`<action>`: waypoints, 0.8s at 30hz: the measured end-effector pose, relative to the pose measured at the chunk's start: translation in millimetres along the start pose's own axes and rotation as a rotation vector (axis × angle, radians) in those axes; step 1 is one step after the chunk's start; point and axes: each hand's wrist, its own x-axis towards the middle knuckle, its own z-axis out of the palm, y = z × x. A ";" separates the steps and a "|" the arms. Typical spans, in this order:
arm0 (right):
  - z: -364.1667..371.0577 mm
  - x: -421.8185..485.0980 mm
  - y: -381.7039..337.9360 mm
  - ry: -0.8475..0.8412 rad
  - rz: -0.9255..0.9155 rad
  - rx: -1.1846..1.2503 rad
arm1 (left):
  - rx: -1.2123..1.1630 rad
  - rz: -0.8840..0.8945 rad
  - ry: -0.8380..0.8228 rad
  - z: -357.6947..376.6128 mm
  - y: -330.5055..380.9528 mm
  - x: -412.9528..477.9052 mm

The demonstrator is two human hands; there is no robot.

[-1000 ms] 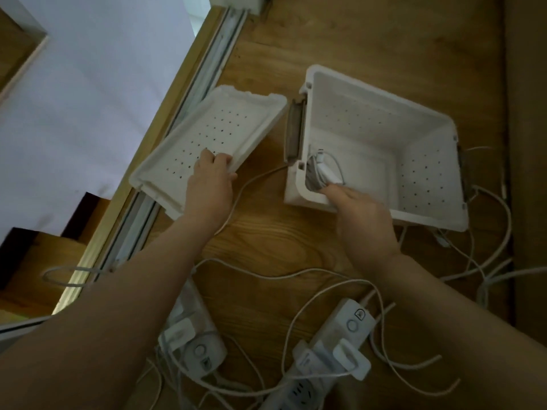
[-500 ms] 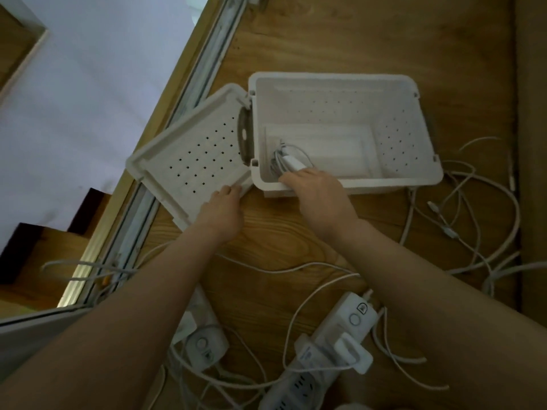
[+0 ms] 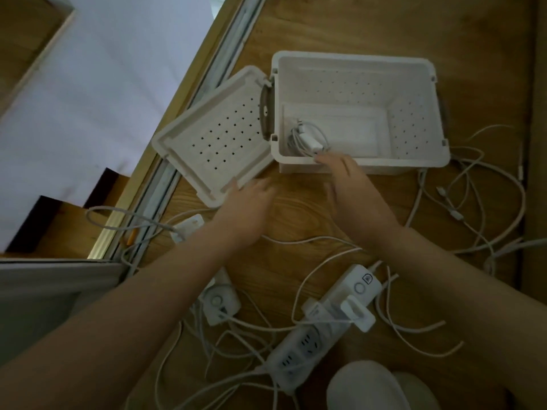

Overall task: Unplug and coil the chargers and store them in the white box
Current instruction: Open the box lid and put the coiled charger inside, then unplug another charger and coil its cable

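- The coiled charger (image 3: 307, 140) lies in the near-left corner of the white box (image 3: 355, 84). The lid (image 3: 225, 140) lies inside-up beside the box, touching its left end.
- The right hand (image 3: 349, 184) reaches over the near rim with loose, nearly straight fingers. It grips nothing, though 1 fingertip seems to touch the coil's cable.
- The left hand (image 3: 248, 202) is blurred, fingers flat and apart, holding nothing, just beside the lid's near corner.
- Risk: the coil is untied, so it may spring loose, or snag a finger and be dragged out.
- Risk: another charger (image 3: 356, 315) sits plugged in the power strip (image 3: 319, 335) among tangled cables (image 3: 473, 202). Tugging a cable could drag the strip or strain the plug.
- Compared with 0.5 s ago, the left hand has come off the lid and the right hand has drawn back from the coil.
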 end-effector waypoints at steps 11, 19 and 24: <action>-28.4 -134.3 26.3 -0.842 0.216 0.030 | -0.266 0.282 -0.520 39.9 84.3 -53.7; -0.8 -137.0 27.0 -0.692 0.043 -0.080 | -0.004 0.416 -0.415 49.0 84.8 -51.8; 0.1 -112.2 35.5 -0.315 0.206 0.037 | -0.080 0.328 -0.113 23.8 79.5 -36.1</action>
